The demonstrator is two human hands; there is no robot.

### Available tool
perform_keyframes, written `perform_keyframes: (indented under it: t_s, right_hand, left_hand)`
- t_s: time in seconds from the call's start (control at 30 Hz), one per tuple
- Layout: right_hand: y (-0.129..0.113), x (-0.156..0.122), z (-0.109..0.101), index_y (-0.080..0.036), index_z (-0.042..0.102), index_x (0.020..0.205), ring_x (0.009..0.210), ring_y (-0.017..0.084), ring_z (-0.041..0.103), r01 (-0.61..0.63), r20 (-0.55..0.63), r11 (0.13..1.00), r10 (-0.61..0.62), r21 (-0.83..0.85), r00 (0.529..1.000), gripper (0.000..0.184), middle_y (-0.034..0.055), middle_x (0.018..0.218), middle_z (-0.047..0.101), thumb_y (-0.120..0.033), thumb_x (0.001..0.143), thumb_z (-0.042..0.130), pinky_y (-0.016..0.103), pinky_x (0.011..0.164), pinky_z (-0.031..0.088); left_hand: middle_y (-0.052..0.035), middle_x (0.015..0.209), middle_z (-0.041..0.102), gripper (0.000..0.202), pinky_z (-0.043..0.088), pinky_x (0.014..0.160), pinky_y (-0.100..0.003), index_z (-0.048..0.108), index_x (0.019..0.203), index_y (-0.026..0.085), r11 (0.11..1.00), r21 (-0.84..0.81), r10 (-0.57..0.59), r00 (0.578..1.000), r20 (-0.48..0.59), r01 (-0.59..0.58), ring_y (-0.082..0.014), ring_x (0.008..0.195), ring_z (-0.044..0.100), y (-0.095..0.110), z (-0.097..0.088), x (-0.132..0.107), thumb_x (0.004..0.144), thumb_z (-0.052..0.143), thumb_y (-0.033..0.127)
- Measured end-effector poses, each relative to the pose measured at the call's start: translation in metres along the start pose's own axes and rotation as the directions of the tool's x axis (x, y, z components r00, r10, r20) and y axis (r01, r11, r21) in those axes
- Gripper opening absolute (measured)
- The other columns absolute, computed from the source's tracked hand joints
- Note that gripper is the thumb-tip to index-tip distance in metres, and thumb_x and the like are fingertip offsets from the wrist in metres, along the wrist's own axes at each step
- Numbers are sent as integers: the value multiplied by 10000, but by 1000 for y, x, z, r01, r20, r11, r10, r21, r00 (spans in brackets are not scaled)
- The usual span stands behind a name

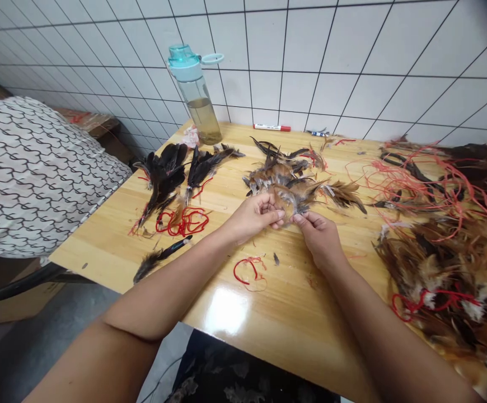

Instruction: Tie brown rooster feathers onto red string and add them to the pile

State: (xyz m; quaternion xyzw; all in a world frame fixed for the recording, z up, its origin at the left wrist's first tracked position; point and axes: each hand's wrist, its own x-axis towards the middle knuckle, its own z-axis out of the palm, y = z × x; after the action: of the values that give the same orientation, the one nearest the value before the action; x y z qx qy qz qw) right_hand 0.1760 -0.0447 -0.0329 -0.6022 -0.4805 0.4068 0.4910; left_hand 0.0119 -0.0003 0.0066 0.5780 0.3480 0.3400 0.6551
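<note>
Brown feathers (283, 206) in a small tuft sit pinched between the two hands, just above the desk (294, 319), their bases hidden by the fingers and their fluffy tips fanning up and away from the person. The long axis seems to run roughly forward, though its exact line is hard to tell. The left hand (252, 217) and right hand (319, 240) each have a closed grip on the tuft, fingertips nearly meeting. Just beyond lies a mound of brown and black feathers (288, 179). Left of it are dark feather bunches (163, 173) beside tangled red thread (182, 221), and a loop of red thread (247, 270) lies nearer the person. A large heap of feathers and red thread (440, 268) fills the right side. At the back, a clear plastic bottle (195, 98) with a teal lid holds yellowish liquid (199, 120), standing near the tiled wall (352, 56)
</note>
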Motion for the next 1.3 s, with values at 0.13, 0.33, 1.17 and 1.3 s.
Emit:
perform_keyframes:
  t_s: [0.13,0.33,1.17,1.3]
  right_hand:
    - [1,0,1,-184,632,645,629,146,508,3,32,1000,-3,-15,999,255,-9,615,586,-423,734,618,274,627,396]
    - [-1,-1,2,-189,629,629,650,148,517,35,71,999,-32,-42,997,229,-5,630,584,-397,724,626,273,643,404]
    - [-2,1,0,-197,600,653,691,167,540,87,171,992,-70,-95,983,219,1,676,596,-391,753,582,302,698,421]
    - [-5,-1,-1,-195,613,676,704,171,542,82,168,992,-65,-94,984,217,4,681,606,-390,761,574,299,701,413]
  left_hand:
    - [14,695,586,291,398,629,-216,543,740,134,997,35,65,997,-52,-63,-80,631,519,-3,4,0,680,756,322]
    - [2,693,606,240,411,677,-242,589,712,130,992,83,103,990,-97,-95,-112,680,547,-8,2,2,658,767,283]
    - [14,660,550,202,365,607,-231,557,731,152,904,402,181,982,-55,-144,-104,620,474,-9,-1,1,782,631,334]
    - [-11,733,607,178,412,665,-235,581,760,149,903,390,200,980,-11,-180,-122,691,536,-10,-4,5,800,613,319]
